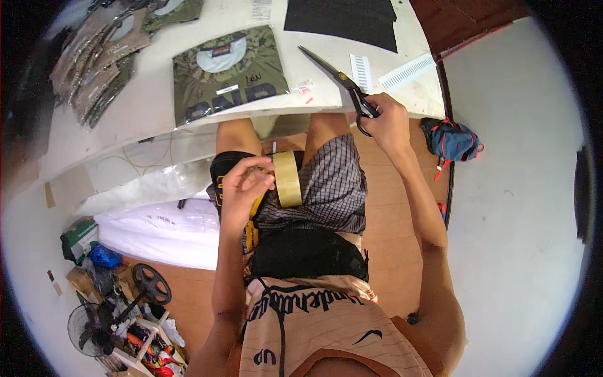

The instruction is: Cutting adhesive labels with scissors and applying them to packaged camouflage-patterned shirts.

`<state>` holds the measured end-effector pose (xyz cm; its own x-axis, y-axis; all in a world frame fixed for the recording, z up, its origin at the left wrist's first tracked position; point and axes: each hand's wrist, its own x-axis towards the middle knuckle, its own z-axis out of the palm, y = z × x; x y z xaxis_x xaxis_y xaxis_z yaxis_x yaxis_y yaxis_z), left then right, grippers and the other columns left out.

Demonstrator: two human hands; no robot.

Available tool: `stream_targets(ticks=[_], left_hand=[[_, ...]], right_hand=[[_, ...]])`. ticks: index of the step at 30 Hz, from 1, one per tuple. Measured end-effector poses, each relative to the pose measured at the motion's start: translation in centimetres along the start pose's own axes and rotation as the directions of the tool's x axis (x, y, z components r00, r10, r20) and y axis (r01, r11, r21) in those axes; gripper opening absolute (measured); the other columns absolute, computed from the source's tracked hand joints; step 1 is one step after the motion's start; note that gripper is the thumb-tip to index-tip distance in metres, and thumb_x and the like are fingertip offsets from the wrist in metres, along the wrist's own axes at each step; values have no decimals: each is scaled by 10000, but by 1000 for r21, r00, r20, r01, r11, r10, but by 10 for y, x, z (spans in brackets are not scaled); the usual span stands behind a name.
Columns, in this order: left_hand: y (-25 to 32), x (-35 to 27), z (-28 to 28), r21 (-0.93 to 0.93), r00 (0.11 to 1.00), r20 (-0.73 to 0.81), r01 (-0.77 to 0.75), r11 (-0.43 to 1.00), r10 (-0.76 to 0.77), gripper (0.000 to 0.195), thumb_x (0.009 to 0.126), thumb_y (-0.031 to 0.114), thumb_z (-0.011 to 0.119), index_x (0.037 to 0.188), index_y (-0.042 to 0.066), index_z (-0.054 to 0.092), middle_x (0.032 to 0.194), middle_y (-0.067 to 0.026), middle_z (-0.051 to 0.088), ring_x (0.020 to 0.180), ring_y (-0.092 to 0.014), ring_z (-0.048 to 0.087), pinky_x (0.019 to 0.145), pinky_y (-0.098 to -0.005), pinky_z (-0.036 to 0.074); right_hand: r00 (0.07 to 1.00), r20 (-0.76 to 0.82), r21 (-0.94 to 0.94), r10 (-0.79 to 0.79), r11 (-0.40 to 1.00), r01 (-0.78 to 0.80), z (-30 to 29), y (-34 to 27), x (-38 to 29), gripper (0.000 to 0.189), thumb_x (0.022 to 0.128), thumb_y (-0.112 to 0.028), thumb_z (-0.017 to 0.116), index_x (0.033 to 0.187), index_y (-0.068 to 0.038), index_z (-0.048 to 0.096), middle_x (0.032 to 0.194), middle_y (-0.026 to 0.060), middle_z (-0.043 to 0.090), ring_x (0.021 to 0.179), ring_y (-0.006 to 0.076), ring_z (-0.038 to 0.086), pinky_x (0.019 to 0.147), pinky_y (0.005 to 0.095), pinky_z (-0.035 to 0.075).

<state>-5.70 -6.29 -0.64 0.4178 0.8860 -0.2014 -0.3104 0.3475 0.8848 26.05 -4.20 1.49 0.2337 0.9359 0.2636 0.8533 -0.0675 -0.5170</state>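
My right hand (388, 120) grips the handle of black tailor's scissors (346, 82) at the table's front edge. The blades lie over the white tabletop, pointing to the far left. Above my lap, my left hand (247, 184) holds a wide roll of yellowish packing tape (288, 181) from its left side. Its fingertips are at the roll's rim, and the core is hidden. Left of the scissors lies a folded camouflage-and-green shirt (231, 75) in a clear plastic bag. Two sheets of printed label strips (361, 71) (407, 73) lie right of the blades.
More bagged shirts (101, 56) are piled at the table's far left. Black fabric (341, 21) lies at the back. A blue backpack (452, 141) sits on the floor by the right wall. White plastic-wrapped goods (160, 231) and a fan (89, 330) are at left.
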Motion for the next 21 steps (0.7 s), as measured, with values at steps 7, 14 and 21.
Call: stream_targets(ticks=[7,14,21], left_hand=[[-6,6,-1,129,999,0,-53,990,54,363,764,-110,688,1096,13,608,1017,-28,597,856,-70,583,715,-206,477],[0,19,-7,354,979,-116,-115,928,166,336,762,-104,689,1056,43,623,983,15,553,780,-43,507,671,-180,428],[29,33,4,409,958,-168,-148,900,234,352,743,-94,700,1039,77,615,954,47,559,798,-45,496,677,-168,386]], right_hand=[[989,146,40,-12,999,7,2,3,25,404,656,-67,755,1033,45,663,1005,207,626,888,346,641,797,382,514],[975,214,-37,-64,997,73,-8,8,36,391,668,-53,753,1039,33,667,1019,200,632,950,347,616,844,372,496],[886,51,302,-461,853,426,13,-94,6,386,667,-45,748,1045,-99,692,1126,111,607,1037,306,588,866,374,496]])
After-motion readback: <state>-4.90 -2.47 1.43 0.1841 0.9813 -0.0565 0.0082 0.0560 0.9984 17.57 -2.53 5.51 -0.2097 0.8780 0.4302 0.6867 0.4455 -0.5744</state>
